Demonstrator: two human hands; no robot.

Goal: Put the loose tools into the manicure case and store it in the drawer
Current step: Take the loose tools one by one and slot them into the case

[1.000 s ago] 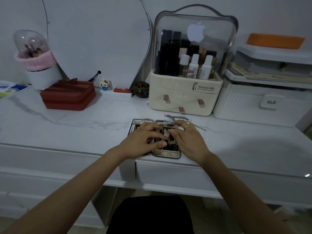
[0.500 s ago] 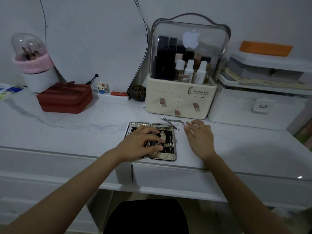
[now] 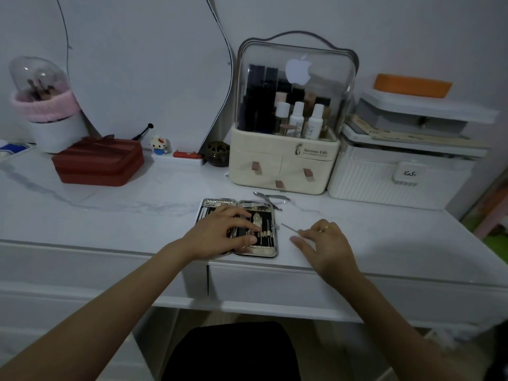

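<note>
The open manicure case [image 3: 270, 250] lies mid-frame on the tabletop [image 3: 123, 215] under the flat left hand [image 3: 220, 233], while the right hand [image 3: 325, 244] pinches a thin tool [image 3: 289, 228] that I think must slide into a slot next.

Wall [image 3: 412, 28]: plain, pale grey, dimly lit.
Vanity top [image 3: 110, 215]: white, marble-veined.
Mirror [image 3: 143, 64]: curved, set against wall.

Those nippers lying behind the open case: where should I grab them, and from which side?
Grip the nippers across both handles near their right ends, coming from above on the right. They lie flat on the desk, clear of the manicure case, jaws apparently leftward; the right hand, pinching a thin tool, must free up first.
</note>
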